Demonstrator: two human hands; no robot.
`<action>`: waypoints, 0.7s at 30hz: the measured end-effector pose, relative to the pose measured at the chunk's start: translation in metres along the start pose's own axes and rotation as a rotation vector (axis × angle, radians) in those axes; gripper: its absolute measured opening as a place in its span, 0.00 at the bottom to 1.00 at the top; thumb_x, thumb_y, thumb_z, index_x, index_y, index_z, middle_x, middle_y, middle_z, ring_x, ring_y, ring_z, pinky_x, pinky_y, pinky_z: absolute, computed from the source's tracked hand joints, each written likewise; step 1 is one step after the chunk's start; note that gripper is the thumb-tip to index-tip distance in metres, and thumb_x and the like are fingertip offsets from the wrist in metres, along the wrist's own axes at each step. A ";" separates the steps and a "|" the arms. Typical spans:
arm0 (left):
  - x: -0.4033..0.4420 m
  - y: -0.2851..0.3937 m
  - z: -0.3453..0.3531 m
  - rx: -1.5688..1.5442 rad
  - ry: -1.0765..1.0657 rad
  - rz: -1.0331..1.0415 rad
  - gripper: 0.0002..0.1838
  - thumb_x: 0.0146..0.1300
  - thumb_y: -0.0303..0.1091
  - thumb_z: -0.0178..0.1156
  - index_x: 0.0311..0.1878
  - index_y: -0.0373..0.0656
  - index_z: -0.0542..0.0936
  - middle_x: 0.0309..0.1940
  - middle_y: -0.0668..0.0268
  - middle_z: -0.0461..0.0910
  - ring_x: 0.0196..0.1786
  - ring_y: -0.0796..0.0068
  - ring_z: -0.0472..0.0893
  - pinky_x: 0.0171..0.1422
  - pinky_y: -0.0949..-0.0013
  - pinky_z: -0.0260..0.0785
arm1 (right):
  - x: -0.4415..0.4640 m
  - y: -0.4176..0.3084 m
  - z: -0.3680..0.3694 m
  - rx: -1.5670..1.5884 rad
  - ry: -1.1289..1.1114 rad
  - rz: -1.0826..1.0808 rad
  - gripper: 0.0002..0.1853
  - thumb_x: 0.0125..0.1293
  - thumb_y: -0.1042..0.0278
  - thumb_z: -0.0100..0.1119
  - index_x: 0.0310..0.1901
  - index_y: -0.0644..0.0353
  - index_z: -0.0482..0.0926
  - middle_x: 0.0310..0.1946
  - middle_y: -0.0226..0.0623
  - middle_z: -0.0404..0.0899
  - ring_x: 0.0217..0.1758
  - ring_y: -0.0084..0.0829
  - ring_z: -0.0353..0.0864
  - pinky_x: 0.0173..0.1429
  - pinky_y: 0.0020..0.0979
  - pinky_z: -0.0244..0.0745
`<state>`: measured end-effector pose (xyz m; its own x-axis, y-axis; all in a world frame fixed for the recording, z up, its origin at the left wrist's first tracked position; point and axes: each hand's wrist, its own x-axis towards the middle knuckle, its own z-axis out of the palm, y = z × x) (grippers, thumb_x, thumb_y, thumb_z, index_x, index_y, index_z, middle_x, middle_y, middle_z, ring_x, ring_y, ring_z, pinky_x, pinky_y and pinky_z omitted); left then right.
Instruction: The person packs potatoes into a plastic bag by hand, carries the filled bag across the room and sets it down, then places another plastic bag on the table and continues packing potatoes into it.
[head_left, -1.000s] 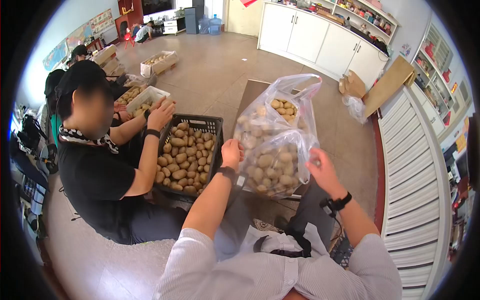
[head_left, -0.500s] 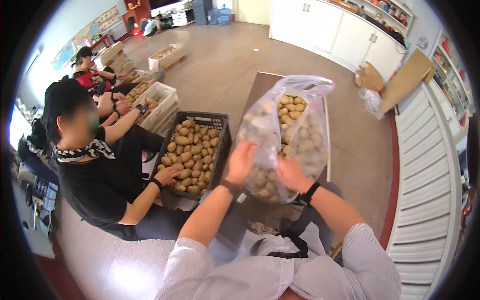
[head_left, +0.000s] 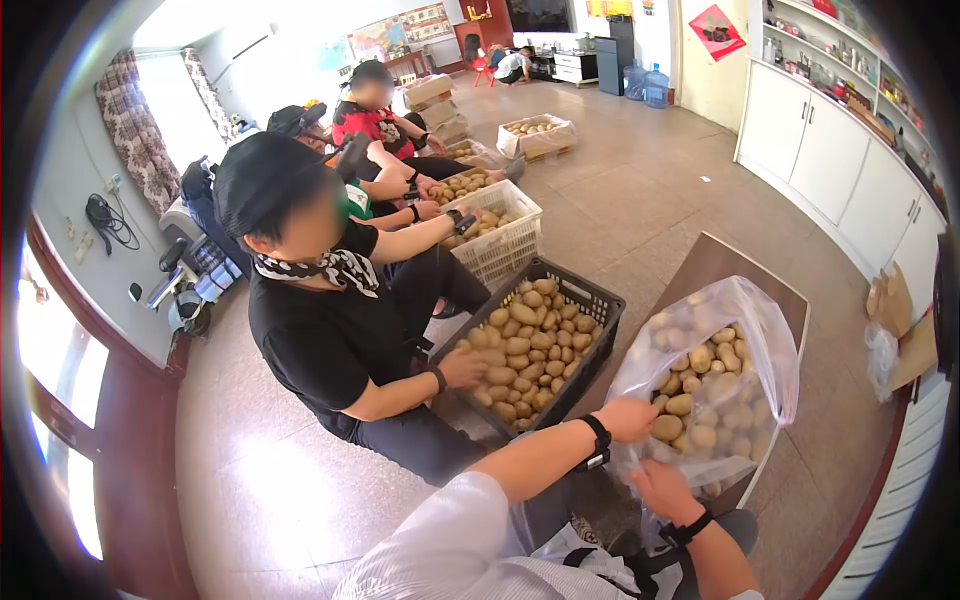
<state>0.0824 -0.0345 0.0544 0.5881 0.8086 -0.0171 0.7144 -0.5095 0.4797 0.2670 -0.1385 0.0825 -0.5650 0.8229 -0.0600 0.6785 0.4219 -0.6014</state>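
A clear plastic bag (head_left: 778,365) full of potatoes (head_left: 679,404) lies on a low brown table, its mouth spread so that several potatoes show bare. My left hand (head_left: 628,419) is closed on the bag's near left edge, beside the uncovered potatoes. Closer to my body, my right hand (head_left: 664,490) grips the bag's gathered near edge, fingers curled into the film. Both wrists carry black bands.
Left of the bag stands a black crate (head_left: 607,345) of potatoes, with a co-worker's hand (head_left: 462,369) at its near side. Further off are a white crate (head_left: 520,236) of potatoes and other seated people. The low table (head_left: 712,262) extends behind the bag.
The view has swung left, so the bag and crates appear further right. My left hand has moved up to the bag's opening, and the bag's mouth lies lower and wider over the potatoes.
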 end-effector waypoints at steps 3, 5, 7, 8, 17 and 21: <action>-0.002 -0.002 -0.009 -0.048 -0.028 -0.037 0.12 0.61 0.40 0.57 0.43 0.44 0.78 0.38 0.56 0.81 0.43 0.51 0.82 0.47 0.51 0.74 | 0.005 0.012 -0.022 -0.091 0.158 -0.081 0.21 0.66 0.51 0.57 0.48 0.64 0.79 0.48 0.51 0.79 0.54 0.54 0.75 0.56 0.50 0.69; -0.001 -0.007 -0.007 0.045 0.037 -0.056 0.15 0.60 0.43 0.60 0.45 0.44 0.77 0.40 0.57 0.81 0.44 0.52 0.82 0.47 0.51 0.74 | 0.010 0.024 -0.030 -0.173 0.272 -0.191 0.23 0.65 0.50 0.57 0.51 0.63 0.79 0.55 0.50 0.76 0.62 0.53 0.71 0.62 0.50 0.66; -0.001 -0.007 -0.006 0.079 0.029 -0.047 0.17 0.59 0.44 0.61 0.47 0.45 0.77 0.41 0.58 0.80 0.44 0.52 0.82 0.48 0.51 0.75 | 0.013 0.039 -0.030 -0.371 0.217 -0.121 0.26 0.62 0.49 0.60 0.54 0.62 0.78 0.62 0.45 0.70 0.72 0.55 0.58 0.72 0.53 0.52; -0.002 -0.006 -0.008 0.109 0.023 -0.035 0.19 0.58 0.45 0.63 0.48 0.45 0.77 0.42 0.59 0.80 0.44 0.53 0.82 0.48 0.52 0.75 | 0.013 0.044 -0.031 -0.369 0.218 -0.128 0.26 0.62 0.49 0.60 0.54 0.62 0.78 0.62 0.45 0.70 0.72 0.55 0.58 0.72 0.53 0.52; -0.001 -0.014 -0.007 0.158 -0.009 0.002 0.23 0.56 0.48 0.65 0.50 0.45 0.77 0.43 0.60 0.80 0.45 0.54 0.82 0.48 0.52 0.75 | 0.008 0.063 -0.034 -0.414 0.234 -0.173 0.27 0.60 0.47 0.62 0.49 0.64 0.82 0.43 0.49 0.81 0.69 0.56 0.63 0.74 0.57 0.48; -0.003 -0.015 -0.009 0.181 -0.026 -0.013 0.23 0.56 0.47 0.64 0.52 0.46 0.78 0.45 0.60 0.81 0.47 0.55 0.82 0.50 0.52 0.75 | 0.002 0.062 -0.045 -0.423 0.249 -0.188 0.20 0.60 0.49 0.62 0.35 0.62 0.84 0.32 0.47 0.83 0.57 0.50 0.74 0.72 0.57 0.51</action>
<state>0.0662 -0.0265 0.0553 0.5861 0.8090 -0.0457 0.7773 -0.5455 0.3134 0.3284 -0.0935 0.0809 -0.6017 0.7619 0.2398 0.7353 0.6456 -0.2064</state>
